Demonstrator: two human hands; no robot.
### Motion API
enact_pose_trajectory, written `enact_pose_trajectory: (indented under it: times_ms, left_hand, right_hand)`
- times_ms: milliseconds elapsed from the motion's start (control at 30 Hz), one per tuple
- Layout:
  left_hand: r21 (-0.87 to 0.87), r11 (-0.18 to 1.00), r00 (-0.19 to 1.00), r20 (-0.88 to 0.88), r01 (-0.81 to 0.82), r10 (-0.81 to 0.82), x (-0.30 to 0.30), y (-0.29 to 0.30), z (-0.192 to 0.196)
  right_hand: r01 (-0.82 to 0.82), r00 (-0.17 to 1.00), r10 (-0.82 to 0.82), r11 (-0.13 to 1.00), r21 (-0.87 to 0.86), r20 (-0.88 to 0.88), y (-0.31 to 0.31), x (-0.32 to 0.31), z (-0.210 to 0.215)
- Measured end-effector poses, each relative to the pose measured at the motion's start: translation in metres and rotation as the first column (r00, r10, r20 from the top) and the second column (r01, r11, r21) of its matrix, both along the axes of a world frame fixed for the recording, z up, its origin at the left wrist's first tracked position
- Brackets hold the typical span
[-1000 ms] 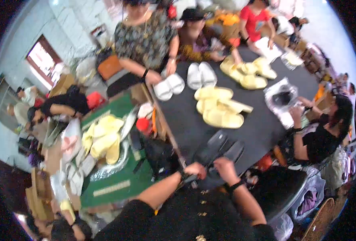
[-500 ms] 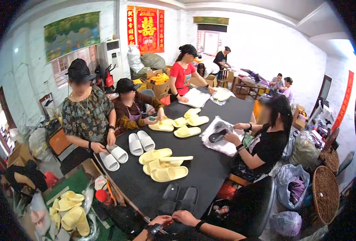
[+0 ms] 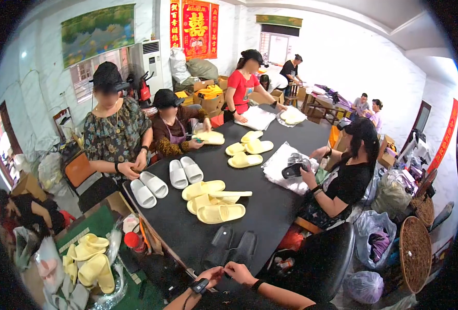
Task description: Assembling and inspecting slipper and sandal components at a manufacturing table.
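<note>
My left hand [image 3: 211, 276] and my right hand [image 3: 241, 272] are close together at the near edge of the dark table [image 3: 182, 248]. Both have their fingers pinched in; whatever is between them is too small or hidden to make out. Just beyond them lies a pair of black slippers, the left slipper [image 3: 219, 247] beside the right slipper [image 3: 243, 249], toes pointing away from me. A small pale spot shows on the left one. Past these, several yellow slippers [image 3: 221, 213] lie in an overlapping group.
Co-workers surround the table. White slippers [image 3: 147, 191] sit near the left person. At right, a person holds a dark slipper [image 3: 293, 170] over clear plastic bags [image 3: 278, 178]. A black chair [image 3: 322, 258] stands close on my right; a green surface with yellow slippers [image 3: 96, 271] is at lower left.
The view has shifted slightly. My hands stay close together near the black slippers. The left person's hands have come off the white slippers. The right person has raised the dark slipper above the plastic.
</note>
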State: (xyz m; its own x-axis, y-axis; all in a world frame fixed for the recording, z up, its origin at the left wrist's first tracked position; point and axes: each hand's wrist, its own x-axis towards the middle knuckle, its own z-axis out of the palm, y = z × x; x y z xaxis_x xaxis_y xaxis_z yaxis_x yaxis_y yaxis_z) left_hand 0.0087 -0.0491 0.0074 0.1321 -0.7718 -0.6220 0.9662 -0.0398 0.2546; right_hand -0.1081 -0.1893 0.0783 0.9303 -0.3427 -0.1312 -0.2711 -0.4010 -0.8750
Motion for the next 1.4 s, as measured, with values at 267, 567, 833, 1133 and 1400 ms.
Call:
enact_pose_trajectory:
  times_ms: [267, 567, 833, 1133, 1400]
  left_hand:
    - [-0.18, 0.904, 0.851, 0.446, 0.388, -0.277, 0.005, 0.006, 0.031]
    - [-0.084, 0.996, 0.999, -0.014, -0.034, 0.033, -0.002, -0.01, -0.038]
    - [-0.161, 0.978, 0.987, 0.111, 0.13, -0.113, -0.002, -0.005, -0.025]
    - [-0.121, 0.992, 0.996, -0.085, 0.031, -0.041, -0.001, -0.01, -0.041]
    - [-0.036, 0.999, 0.999, -0.03, 0.037, -0.038, -0.003, -0.008, -0.055]
  right_hand:
    - [-0.038, 0.999, 0.046, 0.969, -0.244, 0.027, 0.004, 0.006, -0.015]
    - [0.068, 0.994, -0.04, 0.953, -0.297, 0.101, 0.005, 0.007, -0.005]
    - [0.053, 0.983, -0.01, 0.97, -0.238, 0.181, 0.008, 0.009, -0.014]
    - [0.05, 0.992, -0.014, 0.955, -0.292, 0.126, 0.01, 0.011, -0.018]
    - [0.01, 0.999, 0.004, 0.936, -0.353, 0.041, 0.009, 0.01, -0.025]
